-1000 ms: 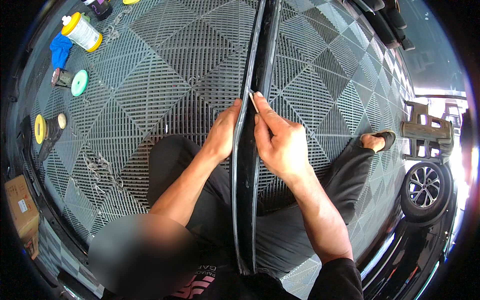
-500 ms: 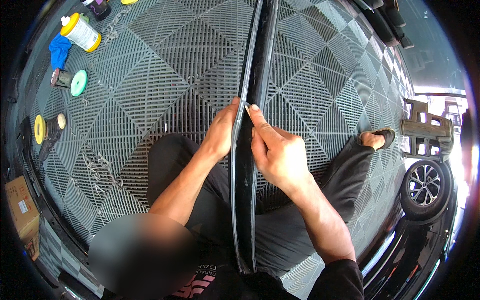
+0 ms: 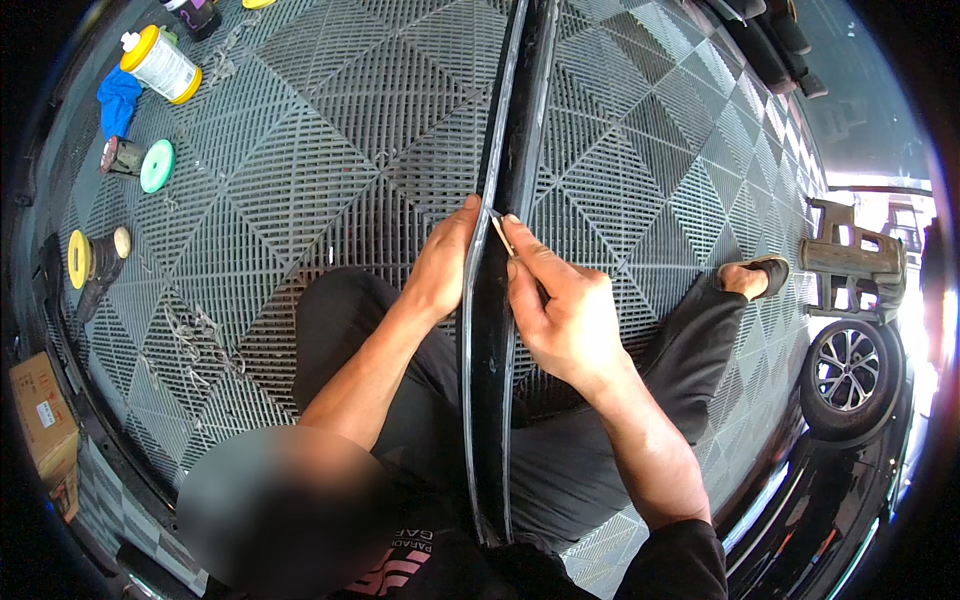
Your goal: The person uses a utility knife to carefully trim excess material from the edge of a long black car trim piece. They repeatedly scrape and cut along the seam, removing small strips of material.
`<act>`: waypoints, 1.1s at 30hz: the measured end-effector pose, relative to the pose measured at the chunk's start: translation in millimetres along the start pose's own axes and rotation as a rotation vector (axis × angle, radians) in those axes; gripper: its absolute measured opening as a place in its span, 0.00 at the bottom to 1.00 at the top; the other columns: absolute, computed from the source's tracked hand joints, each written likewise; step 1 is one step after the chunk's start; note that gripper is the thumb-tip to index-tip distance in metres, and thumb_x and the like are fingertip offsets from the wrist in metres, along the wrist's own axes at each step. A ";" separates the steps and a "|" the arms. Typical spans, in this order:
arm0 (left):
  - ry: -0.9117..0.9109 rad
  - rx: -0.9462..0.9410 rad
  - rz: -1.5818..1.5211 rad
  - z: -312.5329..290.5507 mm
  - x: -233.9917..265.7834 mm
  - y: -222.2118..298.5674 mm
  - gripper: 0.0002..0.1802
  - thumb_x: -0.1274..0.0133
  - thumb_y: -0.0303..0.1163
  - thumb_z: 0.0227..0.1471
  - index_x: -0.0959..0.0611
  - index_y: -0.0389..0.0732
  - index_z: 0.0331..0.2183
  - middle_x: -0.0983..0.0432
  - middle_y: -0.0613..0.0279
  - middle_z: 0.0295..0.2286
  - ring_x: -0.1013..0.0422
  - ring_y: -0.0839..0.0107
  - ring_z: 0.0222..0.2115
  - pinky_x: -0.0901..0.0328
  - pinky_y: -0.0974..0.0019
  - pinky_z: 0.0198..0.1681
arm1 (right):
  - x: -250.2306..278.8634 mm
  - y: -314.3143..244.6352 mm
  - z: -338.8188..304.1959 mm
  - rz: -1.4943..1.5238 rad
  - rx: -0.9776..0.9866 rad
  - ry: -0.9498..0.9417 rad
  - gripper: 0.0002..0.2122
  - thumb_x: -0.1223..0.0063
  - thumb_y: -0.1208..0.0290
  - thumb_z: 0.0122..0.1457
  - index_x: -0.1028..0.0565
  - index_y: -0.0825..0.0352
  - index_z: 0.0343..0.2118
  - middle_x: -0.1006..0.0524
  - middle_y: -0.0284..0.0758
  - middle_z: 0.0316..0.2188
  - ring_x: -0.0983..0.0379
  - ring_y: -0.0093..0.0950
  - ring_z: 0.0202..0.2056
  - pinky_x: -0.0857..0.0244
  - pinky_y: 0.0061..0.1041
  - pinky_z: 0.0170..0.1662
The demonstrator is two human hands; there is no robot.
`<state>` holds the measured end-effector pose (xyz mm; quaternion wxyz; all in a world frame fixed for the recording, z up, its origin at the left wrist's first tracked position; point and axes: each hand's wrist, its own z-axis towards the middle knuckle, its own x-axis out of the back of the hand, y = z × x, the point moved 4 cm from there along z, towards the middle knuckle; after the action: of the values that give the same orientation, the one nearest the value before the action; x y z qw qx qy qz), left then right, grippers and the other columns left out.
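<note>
A long, narrow black trim piece (image 3: 489, 400) with pale grey edges runs from the far edge of the view down to my lap. My left hand (image 3: 441, 265) is closed on its left edge, fingers behind and out of sight. In my right hand (image 3: 565, 310), pinched between thumb and forefinger, is a thin pale stick (image 3: 503, 238) with a dark tip. That tip meets the trim's left strip, just beside my left fingertips. My right hand lies over the trim's right side.
Grey grid floor tiles (image 3: 330, 130) surround my bent legs. On the left are a white and yellow bottle (image 3: 165, 68), a blue cloth (image 3: 119, 100), polishers with a green pad (image 3: 157, 166) and a yellow pad (image 3: 79, 259), and a cardboard box (image 3: 43, 405). A car wheel (image 3: 848, 370) stands at right.
My right thumb and forefinger have shifted slightly down and right, opening a little, so more of the pale stick shows. My left hand and the trim piece stay put.
</note>
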<state>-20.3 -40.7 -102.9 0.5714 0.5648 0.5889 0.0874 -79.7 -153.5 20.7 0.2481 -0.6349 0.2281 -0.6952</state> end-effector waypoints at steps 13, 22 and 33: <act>0.094 0.017 -0.041 -3.2 -9.2 8.9 0.29 0.67 0.50 0.74 0.17 0.39 0.42 0.22 0.70 0.31 0.29 0.83 0.30 0.31 0.75 0.35 | -9.2 13.1 11.1 0.144 -0.042 0.150 0.19 0.45 0.77 0.62 0.25 0.72 0.57 0.20 0.49 0.24 0.19 0.38 0.22 0.27 0.32 0.26; 0.080 -0.003 -0.009 -3.4 -10.6 9.4 0.28 0.68 0.47 0.74 0.17 0.38 0.45 0.20 0.67 0.34 0.27 0.80 0.33 0.30 0.73 0.39 | -11.0 15.4 14.3 0.138 0.058 0.196 0.20 0.44 0.76 0.61 0.25 0.71 0.57 0.19 0.48 0.25 0.19 0.39 0.22 0.25 0.33 0.28; 0.041 -0.021 0.017 1.0 -3.1 5.5 0.28 0.66 0.50 0.73 0.19 0.41 0.50 0.21 0.70 0.36 0.26 0.83 0.33 0.29 0.74 0.37 | -6.0 11.0 14.9 0.058 0.006 0.146 0.18 0.44 0.76 0.61 0.23 0.70 0.55 0.18 0.49 0.27 0.18 0.39 0.24 0.25 0.34 0.28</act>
<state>-17.3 -41.8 -97.2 0.5644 0.5620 0.5946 0.1099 -63.8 -158.3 10.4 0.2526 -0.5747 0.2620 -0.7330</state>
